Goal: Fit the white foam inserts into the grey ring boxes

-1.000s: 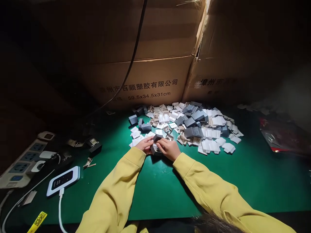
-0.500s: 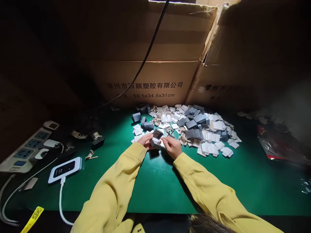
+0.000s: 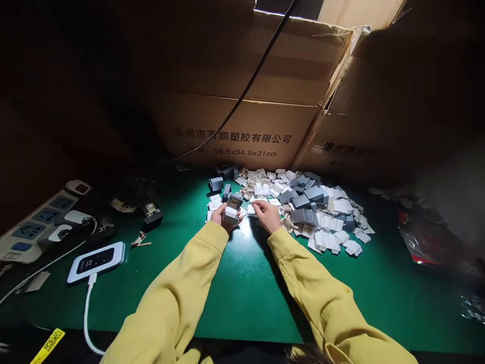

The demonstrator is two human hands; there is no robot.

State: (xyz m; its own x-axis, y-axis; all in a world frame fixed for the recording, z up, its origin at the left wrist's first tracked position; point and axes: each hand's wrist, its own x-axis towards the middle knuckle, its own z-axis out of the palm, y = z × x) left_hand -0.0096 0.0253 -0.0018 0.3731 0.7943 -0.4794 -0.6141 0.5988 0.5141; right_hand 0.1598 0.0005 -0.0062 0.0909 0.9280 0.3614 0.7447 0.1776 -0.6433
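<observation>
My left hand is closed around a small grey box with a white fold on its near side. The box is tilted, and its dark inside with pale strips faces up. A short gap to the right separates it from my right hand, whose thumb and index finger are pinched together; whether anything is between them I cannot make out. Just beyond both hands lies a heap of folded white paper pieces, mixed with dark grey small boxes and tan cardboard bits.
Large cardboard cartons stand behind the green table, with a black cable hanging in front. To the left are a power strip and a white device on a cable. A plastic bag lies at right.
My right hand has come away from the grey box, leaving a gap. The left hand has shifted slightly left with the box. The camera view has tilted slightly.
</observation>
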